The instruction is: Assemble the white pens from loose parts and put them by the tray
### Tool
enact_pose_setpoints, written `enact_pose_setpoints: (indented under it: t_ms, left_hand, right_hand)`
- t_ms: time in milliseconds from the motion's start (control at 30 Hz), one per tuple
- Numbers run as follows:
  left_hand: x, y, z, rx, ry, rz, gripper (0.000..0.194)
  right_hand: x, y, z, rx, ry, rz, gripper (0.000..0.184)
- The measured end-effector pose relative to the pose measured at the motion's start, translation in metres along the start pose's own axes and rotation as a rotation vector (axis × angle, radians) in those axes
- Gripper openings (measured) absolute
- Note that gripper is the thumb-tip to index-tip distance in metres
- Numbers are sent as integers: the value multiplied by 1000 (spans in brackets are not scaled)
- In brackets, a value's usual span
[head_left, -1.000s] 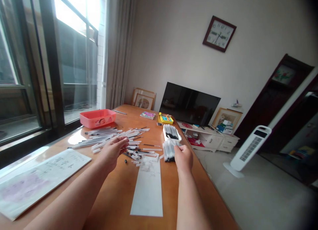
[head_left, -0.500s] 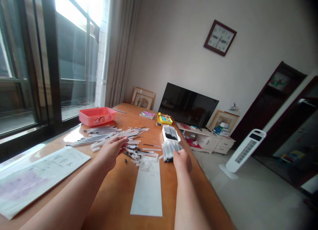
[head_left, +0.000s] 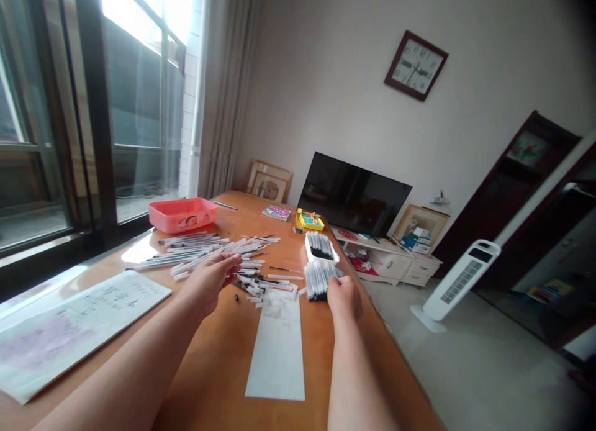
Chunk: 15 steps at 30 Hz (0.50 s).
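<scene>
My left hand (head_left: 209, 281) hovers at the near edge of a loose spread of pen parts (head_left: 200, 251). Its thumb and fingertips come together in a pinch; anything between them is too small to tell. On the right, my right hand (head_left: 343, 295) is closed, thumb on top, against the right side of a stack of clear pens with black ends (head_left: 318, 282). What its fingers grip is hidden. Right behind that stack, a white tray (head_left: 338, 261) holds more such pens. Small white caps (head_left: 270, 297) lie between the hands, partly on a strip of paper (head_left: 275, 362).
A red plastic box (head_left: 172, 217) stands at the far left of the wooden table (head_left: 209, 362). A writing booklet (head_left: 79, 331) lies at the near left. Farther back are a small purple booklet (head_left: 276, 213) and a yellow box (head_left: 310, 220). The table's right edge runs beside my right arm.
The view shifts slightly. Both hands keep nearly the same place and pose, the right one staying at the stack's right side. No pen visibly changes place.
</scene>
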State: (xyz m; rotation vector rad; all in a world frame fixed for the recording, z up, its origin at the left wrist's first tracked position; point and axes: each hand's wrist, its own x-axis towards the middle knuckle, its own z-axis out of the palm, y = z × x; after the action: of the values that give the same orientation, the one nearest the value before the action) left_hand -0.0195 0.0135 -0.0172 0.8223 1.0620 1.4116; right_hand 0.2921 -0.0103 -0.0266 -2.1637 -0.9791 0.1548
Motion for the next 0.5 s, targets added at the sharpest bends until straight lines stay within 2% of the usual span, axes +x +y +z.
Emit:
enact_pose_setpoints:
  t_ms: [167, 300, 367, 500]
  left_hand:
    - [1, 0, -3, -6, 4, 12, 45]
    - [4, -2, -5, 22, 11, 9, 44]
    - [5, -3, -6, 36, 13, 6, 44]
    - [5, -4, -6, 50, 22, 14, 44]
  right_hand:
    - [-3, -4, -1, 30, 54, -35, 34]
    - [-9, -11, 5, 115, 71, -156, 30]
    - [-14, -15, 10, 181, 22, -236, 26]
    - [-32, -22, 25, 270, -171, -405, 23]
